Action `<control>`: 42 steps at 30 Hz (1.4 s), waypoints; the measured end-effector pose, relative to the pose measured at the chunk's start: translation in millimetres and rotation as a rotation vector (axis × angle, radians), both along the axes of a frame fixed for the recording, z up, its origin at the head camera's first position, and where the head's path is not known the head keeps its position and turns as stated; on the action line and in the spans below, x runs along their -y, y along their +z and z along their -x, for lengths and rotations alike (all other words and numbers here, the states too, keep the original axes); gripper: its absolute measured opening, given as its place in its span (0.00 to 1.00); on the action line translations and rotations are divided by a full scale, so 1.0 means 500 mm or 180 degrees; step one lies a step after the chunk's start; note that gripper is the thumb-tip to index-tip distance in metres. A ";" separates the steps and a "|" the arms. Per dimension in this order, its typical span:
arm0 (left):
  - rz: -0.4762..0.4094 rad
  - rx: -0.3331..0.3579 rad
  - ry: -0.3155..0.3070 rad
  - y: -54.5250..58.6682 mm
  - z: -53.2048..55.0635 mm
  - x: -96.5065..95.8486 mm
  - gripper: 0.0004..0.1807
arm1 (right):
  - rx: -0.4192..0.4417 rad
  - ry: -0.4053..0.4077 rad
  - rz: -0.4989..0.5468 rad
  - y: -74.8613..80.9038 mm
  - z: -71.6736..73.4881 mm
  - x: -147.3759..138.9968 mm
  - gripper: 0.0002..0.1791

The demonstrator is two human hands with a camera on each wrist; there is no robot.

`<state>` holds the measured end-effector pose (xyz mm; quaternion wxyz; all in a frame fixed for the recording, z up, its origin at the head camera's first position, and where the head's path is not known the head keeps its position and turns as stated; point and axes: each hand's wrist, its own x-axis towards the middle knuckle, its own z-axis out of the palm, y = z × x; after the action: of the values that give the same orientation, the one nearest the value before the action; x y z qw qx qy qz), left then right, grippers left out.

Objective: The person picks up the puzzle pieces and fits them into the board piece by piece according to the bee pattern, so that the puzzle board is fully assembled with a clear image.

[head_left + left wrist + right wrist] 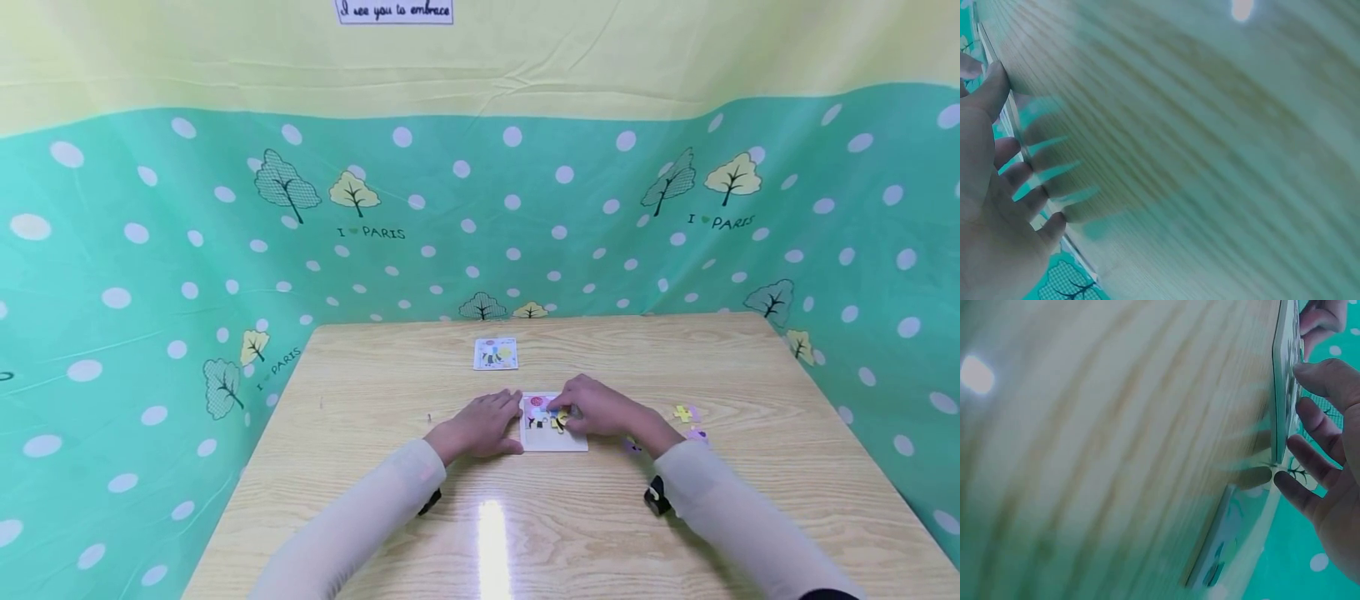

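A white jigsaw puzzle board (553,445) lies flat on the table, partly covered with printed pieces in pink, blue, yellow and black. My left hand (487,423) rests against the board's left edge, thumb low and fingers higher up. Over the board's right half, my right hand (596,407) has thumb and index finger around a yellow-and-black puzzle piece (559,421). In the right wrist view, the fingertips of the right hand (1335,431) reach the board's side (1280,381). The left wrist view shows the left hand (1007,206) with its fingers spread, the board not clearly visible.
Behind the board lies a printed picture card (496,354) with a similar bee-like design. Loose yellow and purple puzzle pieces (684,413) lie right of the right wrist, one purple piece (632,445) beneath the forearm. A dotted green curtain (525,225) hangs round the wooden table (375,392).
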<state>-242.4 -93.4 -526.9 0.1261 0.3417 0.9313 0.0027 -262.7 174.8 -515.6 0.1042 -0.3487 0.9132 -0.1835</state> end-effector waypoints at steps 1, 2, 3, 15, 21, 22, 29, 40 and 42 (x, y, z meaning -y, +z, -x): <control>-0.0001 -0.0002 0.0001 0.000 0.000 0.000 0.46 | 0.0003 0.0007 -0.0008 0.000 0.000 0.003 0.25; -0.0006 -0.0004 0.0002 -0.001 0.000 0.000 0.46 | -0.0003 0.0006 -0.0019 0.000 -0.001 0.006 0.25; -0.0007 -0.0004 0.0004 -0.001 0.000 0.000 0.46 | -0.0019 0.0013 -0.0030 -0.001 -0.001 0.009 0.25; 0.0000 0.0015 0.0027 -0.003 0.001 -0.002 0.47 | -0.0335 0.0094 -0.0262 -0.004 -0.003 0.027 0.25; 0.0030 0.0013 0.0030 -0.003 0.000 -0.001 0.47 | -0.0394 0.0074 -0.0351 0.001 -0.007 0.034 0.24; 0.0036 0.0015 0.0027 -0.003 0.000 -0.001 0.47 | -0.0383 0.0059 -0.0367 0.001 -0.008 0.036 0.24; 0.0021 0.0028 0.0034 0.002 -0.001 -0.003 0.46 | -0.0504 0.0157 -0.0340 0.002 -0.011 0.037 0.18; 0.0010 0.0016 0.0024 0.003 -0.001 -0.003 0.46 | -0.0569 0.0278 -0.0318 0.005 -0.008 0.033 0.13; -0.0011 0.0011 0.0020 0.003 -0.001 -0.003 0.45 | -0.0544 0.0293 -0.0315 0.009 -0.009 0.032 0.14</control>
<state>-241.9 -92.0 -525.2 0.1272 0.3391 0.9321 0.0054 -257.9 159.0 -511.4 0.0514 -0.3991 0.9097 -0.1027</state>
